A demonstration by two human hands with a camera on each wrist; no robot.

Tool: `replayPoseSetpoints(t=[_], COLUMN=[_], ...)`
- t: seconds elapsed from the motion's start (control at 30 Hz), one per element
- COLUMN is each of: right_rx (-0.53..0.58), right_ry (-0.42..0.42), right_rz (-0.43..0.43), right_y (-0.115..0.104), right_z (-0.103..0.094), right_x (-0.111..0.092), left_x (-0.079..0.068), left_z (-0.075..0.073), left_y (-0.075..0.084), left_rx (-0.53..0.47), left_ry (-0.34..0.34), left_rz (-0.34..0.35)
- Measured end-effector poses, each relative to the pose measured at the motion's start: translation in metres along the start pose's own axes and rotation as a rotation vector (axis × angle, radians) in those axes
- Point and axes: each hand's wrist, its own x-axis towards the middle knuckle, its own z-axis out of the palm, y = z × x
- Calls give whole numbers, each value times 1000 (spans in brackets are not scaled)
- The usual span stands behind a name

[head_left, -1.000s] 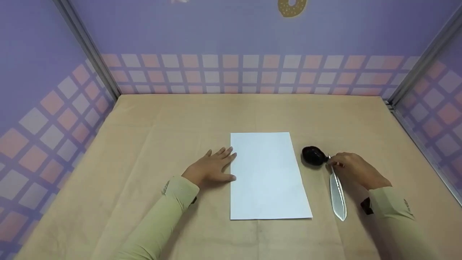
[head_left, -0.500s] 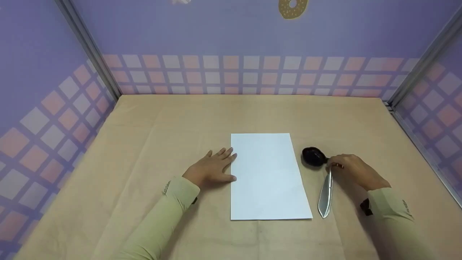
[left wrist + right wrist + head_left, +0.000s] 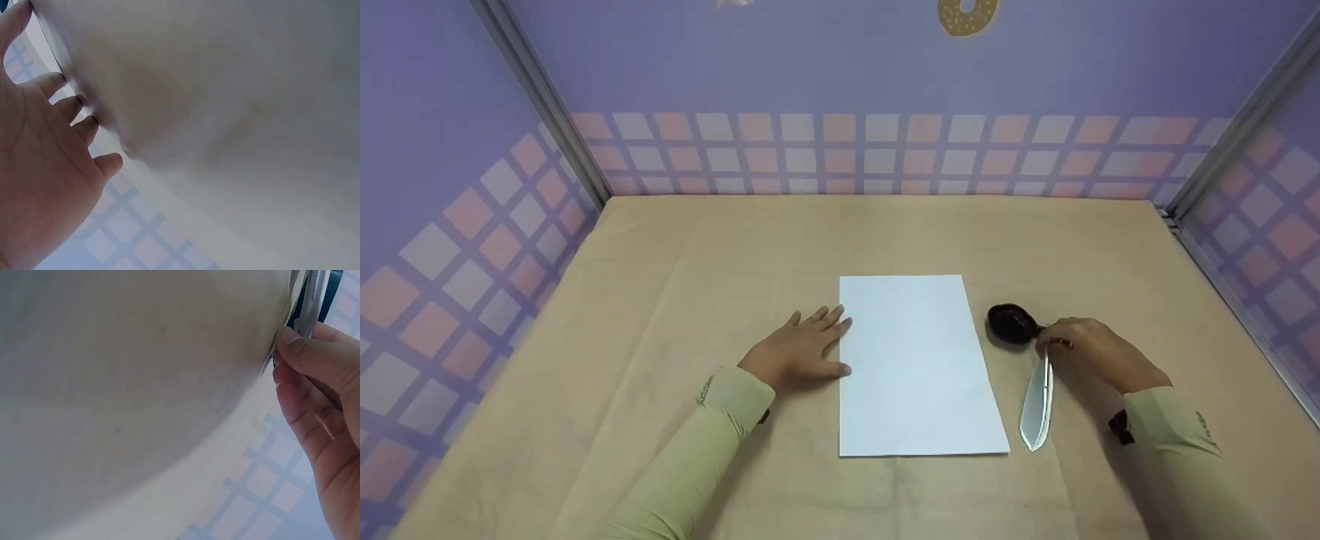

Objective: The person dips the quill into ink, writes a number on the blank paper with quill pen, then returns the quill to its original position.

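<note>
Flat on the cloth, my left hand (image 3: 799, 351) has its fingers spread, and its fingertips touch the left edge of a white sheet of paper (image 3: 915, 367). My right hand (image 3: 1099, 351) pinches the upper end of a slim, silver-white leaf-shaped thing (image 3: 1036, 409), which points down towards me; its exact kind is unclear. Between thumb and fingers in the right wrist view runs its silver shaft (image 3: 313, 304). A glossy black rounded thing (image 3: 1011, 324) with a narrow neck lies just left of my right fingertips. Whether they touch that neck is hidden.
A beige cloth (image 3: 720, 262) covers the table. Purple walls with pink and white squares (image 3: 840, 127) stand at the back and sides, joined by grey metal posts (image 3: 551, 105). The table's right edge runs beyond my right arm.
The lower end of the leaf-shaped thing has swung left, nearer the paper, with my right hand staying at almost the same spot. My left hand, the paper and the black thing have stayed put.
</note>
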Motion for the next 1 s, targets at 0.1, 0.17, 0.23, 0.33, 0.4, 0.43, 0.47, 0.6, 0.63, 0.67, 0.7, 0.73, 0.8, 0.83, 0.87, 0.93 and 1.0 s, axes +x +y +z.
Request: replayPoseSetpoints(t=[0.1, 0.17, 0.23, 0.33, 0.4, 0.43, 0.47, 0.6, 0.63, 0.67, 0.7, 0.73, 0.8, 0.83, 0.87, 0.93, 1.0], right_rx=[-17, -28, -25, -8, 15, 23, 43, 71, 69, 74, 68, 67, 64, 62, 64, 70, 84], right_ry=[-9, -16, -16, 1, 14, 19, 21, 32, 38, 43, 49, 55, 61, 67, 74, 88, 107], right_rz=[10, 13, 17, 27, 33, 31, 32, 12, 10, 14, 16, 25, 46, 49, 54, 61, 59], right_y=[-1, -1, 0, 2, 3, 4, 5, 8, 9, 9, 10, 10, 9, 9, 9, 8, 8], right_z=[0, 0, 1, 2, 2, 1, 1, 0, -1, -1, -1, -1, -1, -1, -1, -2, -3], right_x=[-1, -1, -2, -3, -4, -5, -6, -8, -8, -9, -9, -9, -8, -8, -7, -7, -8], left_x=[0, -1, -1, -1, -1, -1, -2, -2, -2, -2, -1, -1, -1, -1, -1, -1, -1], left_z=[0, 0, 0, 1, 1, 1, 1, 1, 1, 0, 0, 0, 0, 0, 0, 0, -1], left_y=[0, 0, 0, 0, 0, 0, 0, 0, 0, 1, 0, 0, 0, 0, 0, 0, 0], left_rx=[-4, -8, -11, -20, -21, -21, -23, -26, -28, -29, -29, -28, -25, -25, -25, -25, -24], left_ry=[-1, 0, 0, 4, 3, 1, 2, 2, 3, 6, 6, 6, 5, 5, 4, 1, -1], left_rz=[-1, -1, 0, -2, -6, -9, -10, -11, -10, -10, -11, -12, -15, -15, -16, -18, -17])
